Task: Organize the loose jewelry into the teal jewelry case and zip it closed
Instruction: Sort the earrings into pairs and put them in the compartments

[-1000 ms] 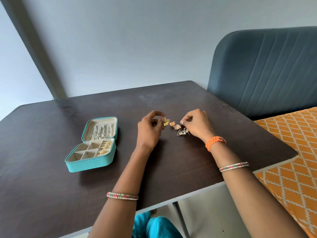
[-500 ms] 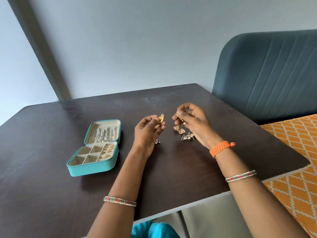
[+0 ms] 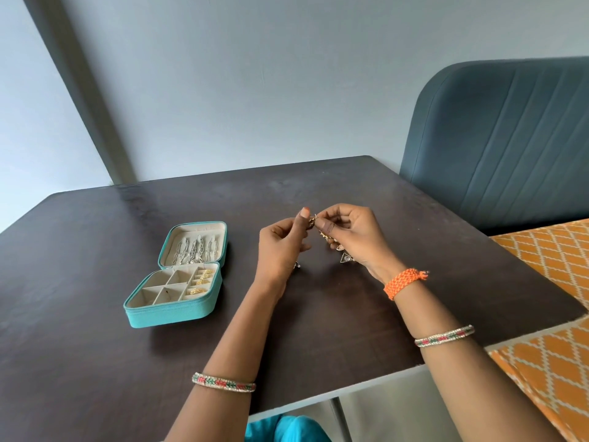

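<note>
The teal jewelry case [image 3: 165, 312] lies open on the dark table [image 3: 95, 362], left of my hands. Silver chains hang in its lid and gold pieces fill its right compartments. My left hand [image 3: 280, 247] and my right hand [image 3: 353, 234] meet above the table, both pinching small gold earrings [image 3: 312, 222] between fingertips. A triangular earring [image 3: 345, 258] lies on the table under my right hand, with another gold piece [image 3: 339, 247] beside it. A small silver piece [image 3: 297, 265] peeks out beside my left wrist.
A blue-grey padded seat back [image 3: 510, 138] stands at the right, with an orange patterned cushion [image 3: 548, 266] below it. The table's near edge [image 3: 350, 387] runs under my forearms. A grey wall lies behind.
Both hands have lifted off the table with gold earrings and come together, fingertips now touching. The view has tilted slightly, shifting the case lower.
</note>
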`<state>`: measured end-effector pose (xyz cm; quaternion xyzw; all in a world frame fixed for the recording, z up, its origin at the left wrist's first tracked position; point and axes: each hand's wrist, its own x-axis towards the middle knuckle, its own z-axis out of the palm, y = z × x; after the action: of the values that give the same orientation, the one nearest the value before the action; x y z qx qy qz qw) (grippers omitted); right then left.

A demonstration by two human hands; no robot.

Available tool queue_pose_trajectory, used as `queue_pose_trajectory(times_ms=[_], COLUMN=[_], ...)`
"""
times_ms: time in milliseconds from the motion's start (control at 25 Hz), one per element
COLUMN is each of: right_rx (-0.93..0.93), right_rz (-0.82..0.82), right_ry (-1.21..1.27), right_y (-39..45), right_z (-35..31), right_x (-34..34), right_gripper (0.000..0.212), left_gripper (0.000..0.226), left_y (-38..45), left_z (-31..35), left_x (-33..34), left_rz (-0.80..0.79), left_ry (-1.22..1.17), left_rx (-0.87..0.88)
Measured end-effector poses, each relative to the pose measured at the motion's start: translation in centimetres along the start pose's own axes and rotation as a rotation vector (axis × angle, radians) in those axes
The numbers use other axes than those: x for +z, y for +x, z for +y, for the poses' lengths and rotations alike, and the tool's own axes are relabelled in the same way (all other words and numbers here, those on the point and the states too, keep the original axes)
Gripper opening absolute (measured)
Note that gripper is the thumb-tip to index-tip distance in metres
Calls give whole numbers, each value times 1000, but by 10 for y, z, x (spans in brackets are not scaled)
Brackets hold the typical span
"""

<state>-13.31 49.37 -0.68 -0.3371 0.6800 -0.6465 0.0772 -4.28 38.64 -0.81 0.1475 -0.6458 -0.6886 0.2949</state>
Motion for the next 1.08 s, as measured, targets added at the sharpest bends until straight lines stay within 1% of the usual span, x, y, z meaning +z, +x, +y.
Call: queue_pose_trajectory(times_ms=[80,120,200,320,480,680,800,960,1080], right_rx=[-29,-45,-54,-10,29,28,-1,-73,-87], right_rz=[29,39,45,34,-7,19,47,83,92], right_ry=[-30,-40,-19,59,106,165,135,-41,-51], right_y=[0,0,-1,-4,-4,-4,-6,-5,-5], right_z=[1,1,-1,-5,-3,-3,-5,-1,-1], right_x=[-1,-1,0,1,1,4,5,6,7], right_gripper=[8,8,6,8,14,12,14,14,12], left_gripper=[9,6,5,10,9,6,7,7,8], left_y=[1,1,0,-1,0,-1,-1,-3,-4], left_z=[-1,-1,-1,-1,0,4,6,6,5], left_x=[-3,-4,-4,-4,-5,-4,-5,-6,-6], left_rz=[-35,-52,-68,-29,-34,-60,-59,-50,-30], left_ry=[114,122,52,-84,-234,-387,-407,-368,-310], left_rx=[75,67,-7,-110,-169,-230,-251,-238,-210])
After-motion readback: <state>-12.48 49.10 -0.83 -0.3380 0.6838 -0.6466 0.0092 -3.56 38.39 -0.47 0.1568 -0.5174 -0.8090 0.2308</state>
